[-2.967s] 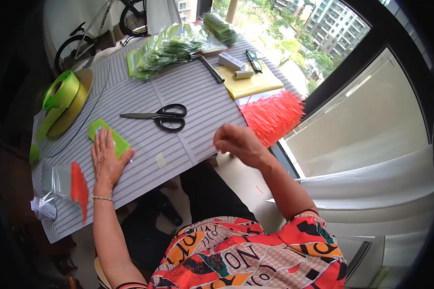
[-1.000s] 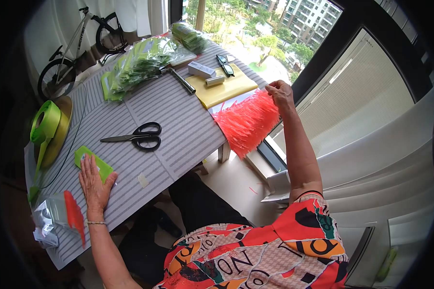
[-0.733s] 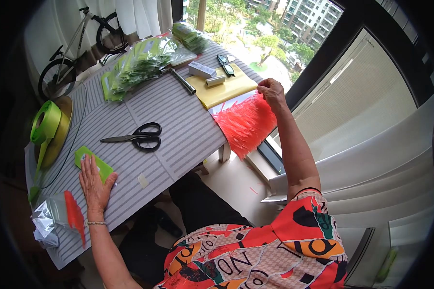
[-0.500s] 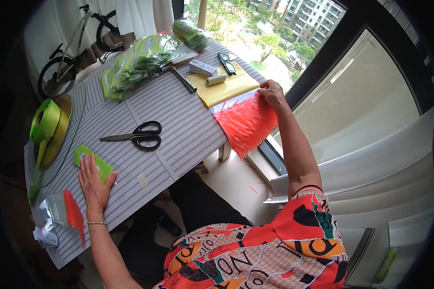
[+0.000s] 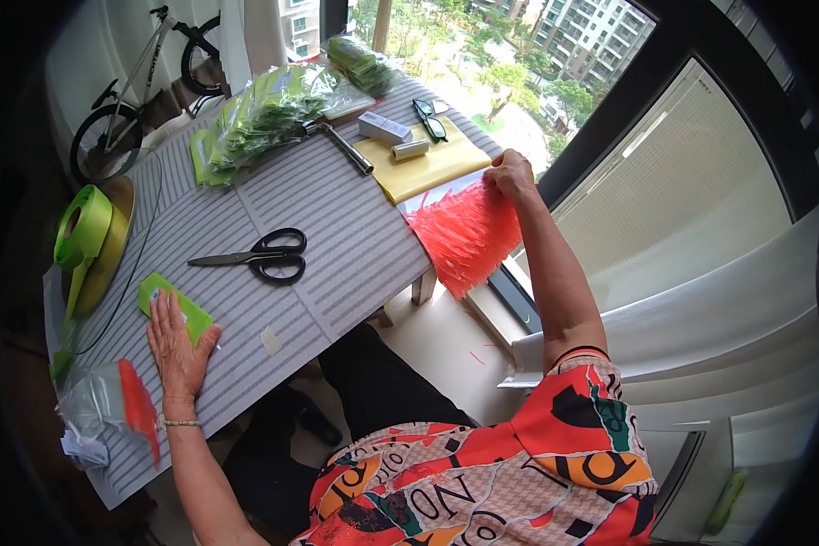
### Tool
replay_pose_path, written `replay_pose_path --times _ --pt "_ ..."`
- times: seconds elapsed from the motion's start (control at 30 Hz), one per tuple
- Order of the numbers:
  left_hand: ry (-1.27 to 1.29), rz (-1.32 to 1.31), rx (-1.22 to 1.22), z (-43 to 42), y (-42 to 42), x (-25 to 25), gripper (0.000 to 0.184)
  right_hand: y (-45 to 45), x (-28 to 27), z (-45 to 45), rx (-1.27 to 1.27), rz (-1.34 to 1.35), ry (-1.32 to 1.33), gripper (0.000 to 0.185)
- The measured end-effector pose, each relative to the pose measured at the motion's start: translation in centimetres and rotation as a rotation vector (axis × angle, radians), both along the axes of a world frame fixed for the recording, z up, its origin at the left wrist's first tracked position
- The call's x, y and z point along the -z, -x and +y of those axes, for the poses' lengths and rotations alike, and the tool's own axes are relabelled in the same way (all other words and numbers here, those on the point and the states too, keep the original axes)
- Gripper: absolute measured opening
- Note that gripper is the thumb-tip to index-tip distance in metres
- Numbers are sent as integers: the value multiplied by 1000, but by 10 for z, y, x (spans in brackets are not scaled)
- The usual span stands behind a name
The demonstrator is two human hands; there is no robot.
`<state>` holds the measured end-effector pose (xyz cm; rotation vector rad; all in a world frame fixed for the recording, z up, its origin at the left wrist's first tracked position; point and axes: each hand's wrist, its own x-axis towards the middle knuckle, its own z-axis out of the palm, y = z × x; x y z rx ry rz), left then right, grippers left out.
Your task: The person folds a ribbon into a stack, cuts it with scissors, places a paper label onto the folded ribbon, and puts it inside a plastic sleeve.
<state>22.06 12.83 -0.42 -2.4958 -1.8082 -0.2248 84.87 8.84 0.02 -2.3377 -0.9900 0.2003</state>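
Note:
My left hand (image 5: 180,350) lies flat, fingers stretched, on a bright green folded piece (image 5: 177,305) near the table's left front. Over at the right table edge, my right hand (image 5: 511,175) has its fingers closed at the upper corner of a coral-red fringe of thin strips (image 5: 464,232). The fringe spreads over a white sheet (image 5: 432,193) and hangs past the edge. What exactly sits between those fingertips is hidden. Black-handled scissors (image 5: 273,256) rest between the two hands, blades pointing left.
At the left stands a roll of green ribbon (image 5: 84,227). Bagged green pieces (image 5: 264,118) fill the back. A yellow sheet (image 5: 428,168) carries a small box (image 5: 384,127) and a metallic cylinder (image 5: 410,150); glasses (image 5: 429,120) lie beyond. A clear bag (image 5: 96,400) with red strips lies front left.
Both hands stay nearly in place. The right hand and the fringe have shifted very slightly left. The view has barely moved.

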Motion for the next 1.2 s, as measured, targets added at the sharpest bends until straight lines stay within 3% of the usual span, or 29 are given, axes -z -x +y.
replay_pose_path --times 0.2,0.3,0.5,0.6,0.63,0.73,0.77,0.87,0.97,1.0,1.07,1.2 --pt "6 -1 -4 -1 -1 -1 101 13 -12 1 49 -85 111 49" --pt "5 3 -4 0 -1 -1 100 17 -24 -2 135 -35 180 66" --pt "7 8 -13 -1 -1 0 100 -1 -28 -2 143 80 301 82" --pt "8 9 -20 -1 -1 -1 100 2 -40 -22 149 320 139 73" --pt "8 12 -22 0 -1 -1 99 -8 -37 -32 121 528 -3 59" --pt "13 13 -18 0 -1 1 99 -40 -22 -59 120 108 -225 48" --pt "13 13 -19 0 0 0 99 -25 -35 -72 119 -145 -253 33" --pt "29 19 -31 0 -2 -2 98 59 -99 -95 -201 -641 -634 20" --pt "28 -1 -9 2 1 1 98 181 -162 -122 -743 -598 -832 25" --pt "32 -1 -6 2 2 2 98 203 -180 -127 -1013 -783 -896 29" --pt "37 -2 -11 3 2 2 98 242 -201 -147 -1345 -835 -912 29" --pt "4 -9 17 6 6 7 97 280 -227 -189 -1630 -665 -719 30"
